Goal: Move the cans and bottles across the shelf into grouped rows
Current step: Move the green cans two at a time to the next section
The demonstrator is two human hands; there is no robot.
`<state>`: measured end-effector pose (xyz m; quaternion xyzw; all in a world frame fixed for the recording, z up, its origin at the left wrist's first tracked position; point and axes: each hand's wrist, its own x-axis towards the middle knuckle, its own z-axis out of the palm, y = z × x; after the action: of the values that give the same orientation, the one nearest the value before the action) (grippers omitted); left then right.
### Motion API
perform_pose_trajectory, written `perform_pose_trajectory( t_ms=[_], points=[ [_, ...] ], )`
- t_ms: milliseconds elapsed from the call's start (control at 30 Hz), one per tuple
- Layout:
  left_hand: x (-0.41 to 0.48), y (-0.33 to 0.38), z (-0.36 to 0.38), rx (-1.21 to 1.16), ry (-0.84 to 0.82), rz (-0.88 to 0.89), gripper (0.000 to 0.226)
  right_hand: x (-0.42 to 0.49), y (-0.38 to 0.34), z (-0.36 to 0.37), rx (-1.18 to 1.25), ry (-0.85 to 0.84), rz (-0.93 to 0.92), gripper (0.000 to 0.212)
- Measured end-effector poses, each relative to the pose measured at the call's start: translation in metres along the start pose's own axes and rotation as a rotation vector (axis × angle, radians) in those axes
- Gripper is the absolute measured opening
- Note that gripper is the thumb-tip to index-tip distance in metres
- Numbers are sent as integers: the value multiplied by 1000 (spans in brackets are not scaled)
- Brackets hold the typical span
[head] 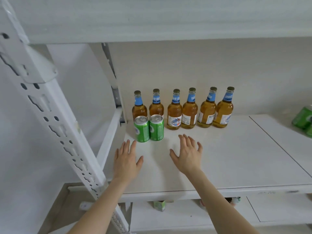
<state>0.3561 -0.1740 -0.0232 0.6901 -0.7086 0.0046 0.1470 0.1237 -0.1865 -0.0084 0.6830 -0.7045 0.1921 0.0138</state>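
On the white shelf [219, 157], six amber glass bottles [174, 114] stand upright along the back wall with two green cans [156, 129] side by side before the leftmost pair, and more green cans [303, 118] sit well apart at the right edge. The left hand [126, 159] and right hand [187, 156] reach out in front, fingers spread, holding nothing. The bottles look heavy, slick and breakable, best gripped round the body, the cans light and dentable, best held mid-wall; blue neck bands and shield labels carry writing too blurred to read surely.
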Motion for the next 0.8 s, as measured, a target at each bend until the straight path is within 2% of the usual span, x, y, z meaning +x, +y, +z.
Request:
perform_pose_trajectory(
  t_ms=[200,333,467,600,800],
  points=[
    [32,-7,23,-204,44,-103,77,39,-9,18,110,-57,-116,78],
    [55,-9,36,-304,64,-176,82,68,-14,30,340,-115,-147,80],
    [76,-13,48,-517,42,-211,82,95,-18,38,589,-196,-151,88],
    [95,-15,49,-753,7,-216,67,118,-23,44,827,-261,-136,75],
    [117,-18,49,-988,-59,-205,73,137,-25,54,986,-335,-82,65]
  ],
)
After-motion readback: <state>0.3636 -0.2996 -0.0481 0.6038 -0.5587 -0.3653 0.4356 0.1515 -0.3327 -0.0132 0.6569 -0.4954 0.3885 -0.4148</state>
